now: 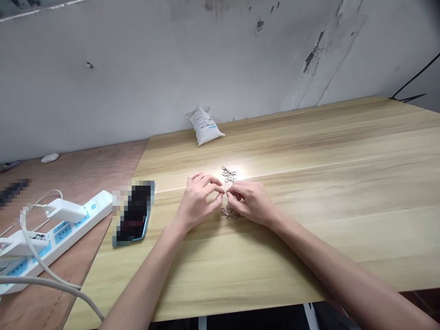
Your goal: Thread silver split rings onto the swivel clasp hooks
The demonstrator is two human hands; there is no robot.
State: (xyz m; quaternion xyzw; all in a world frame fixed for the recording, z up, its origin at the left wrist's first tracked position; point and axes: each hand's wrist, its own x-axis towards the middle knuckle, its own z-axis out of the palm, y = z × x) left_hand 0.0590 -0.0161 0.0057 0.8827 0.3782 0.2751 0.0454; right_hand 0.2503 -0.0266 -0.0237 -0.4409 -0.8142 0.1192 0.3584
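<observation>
My left hand and my right hand meet over the wooden table, thumb and index finger of each pinched together. Between their fingertips is a small metal piece, mostly covered, so its exact kind cannot be made out. Just beyond the fingers lies a little pile of silvery metal swivel clasps. More metal clasps rest on the tabletop below the fingertips, partly hidden by my right hand. Something reddish shows under the right fingers, too small to name.
A white printed plastic packet lies near the wall. Left of my hands is a phone, blurred out in part. A white power strip with plugged chargers and cables sits on the brown surface at left. A cable crosses the lower left.
</observation>
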